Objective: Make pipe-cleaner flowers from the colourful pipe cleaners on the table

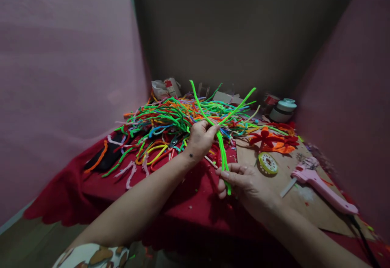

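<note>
My left hand (201,138) is closed around the middle of a few bright green pipe cleaners (222,146), where their upper ends fan out above the pile. My right hand (243,184) pinches the lower ends of the same green stems, just above the red cloth. Behind the hands lies a big tangled heap of coloured pipe cleaners (170,121).
A red cloth (73,195) covers the table. On a cardboard sheet (307,207) to the right lie a pink glue gun (319,184), a yellow spool (267,163) and red and orange pipe-cleaner flowers (274,141). A white jar (283,110) and packets stand at the back.
</note>
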A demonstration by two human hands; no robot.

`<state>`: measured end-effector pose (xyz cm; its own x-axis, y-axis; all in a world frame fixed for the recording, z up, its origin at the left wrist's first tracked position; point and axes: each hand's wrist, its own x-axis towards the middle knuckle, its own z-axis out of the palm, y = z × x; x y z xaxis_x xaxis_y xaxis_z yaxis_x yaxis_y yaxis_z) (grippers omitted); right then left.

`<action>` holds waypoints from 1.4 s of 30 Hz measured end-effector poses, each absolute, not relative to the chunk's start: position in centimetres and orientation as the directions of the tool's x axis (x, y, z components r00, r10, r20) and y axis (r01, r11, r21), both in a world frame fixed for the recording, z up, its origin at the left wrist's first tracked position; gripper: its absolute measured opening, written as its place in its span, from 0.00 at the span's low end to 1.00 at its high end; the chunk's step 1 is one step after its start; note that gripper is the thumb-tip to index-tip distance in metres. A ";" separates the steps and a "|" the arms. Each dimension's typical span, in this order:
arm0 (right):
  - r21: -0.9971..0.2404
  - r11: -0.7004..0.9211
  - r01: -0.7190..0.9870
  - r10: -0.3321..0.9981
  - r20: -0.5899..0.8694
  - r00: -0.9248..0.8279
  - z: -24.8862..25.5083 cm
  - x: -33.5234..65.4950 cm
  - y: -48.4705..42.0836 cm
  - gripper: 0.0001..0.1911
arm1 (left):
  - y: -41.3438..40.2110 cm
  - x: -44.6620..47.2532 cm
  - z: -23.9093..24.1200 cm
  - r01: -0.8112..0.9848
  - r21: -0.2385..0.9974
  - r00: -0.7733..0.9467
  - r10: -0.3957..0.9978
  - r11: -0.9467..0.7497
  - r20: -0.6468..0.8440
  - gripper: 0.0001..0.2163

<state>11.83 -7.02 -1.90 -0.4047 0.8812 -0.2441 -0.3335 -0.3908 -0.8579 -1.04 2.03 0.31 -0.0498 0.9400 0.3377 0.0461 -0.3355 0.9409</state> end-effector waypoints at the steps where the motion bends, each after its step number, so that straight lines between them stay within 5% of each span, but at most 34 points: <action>1: -0.844 -0.413 -0.342 0.875 -0.265 -0.404 -2.0 11.8 -7.1 0.11 | 2.0 -1.1 0.3 0.046 0.942 -0.050 0.941 -0.332 0.334 0.08; 7: -0.751 -0.520 -0.407 0.834 -0.343 -0.433 -3.2 11.5 -8.7 0.11 | 2.0 -1.2 -0.1 0.132 0.912 -0.089 0.911 -0.390 0.402 0.07; 12: -0.812 -0.447 -0.375 0.870 -0.297 -0.393 -3.1 11.2 -10.1 0.13 | 2.0 -1.0 -0.7 0.224 0.887 -0.113 0.893 -0.404 0.435 0.07; 16: -0.901 -0.293 -0.320 0.935 -0.199 -0.294 -3.4 10.7 -10.8 0.13 | 2.0 -0.6 -0.7 0.009 0.951 -0.143 0.941 -0.309 0.307 0.06; 20: -0.795 -0.351 -0.494 0.929 -0.230 -0.290 -4.8 10.1 -11.2 0.12 | 1.6 -0.3 -0.6 -0.258 0.956 -0.079 0.989 -0.143 0.126 0.07; 32: -0.847 -0.310 -0.432 0.909 -0.130 -0.397 -5.2 10.3 -12.2 0.13 | 0.8 -0.3 -0.3 -0.324 0.940 -0.021 0.994 -0.106 0.105 0.10; 42: -0.699 -0.375 -0.609 0.914 -0.169 -0.370 -5.8 9.3 -12.4 0.13 | 0.6 -0.1 -0.4 -0.385 0.920 -0.006 0.997 -0.075 0.079 0.09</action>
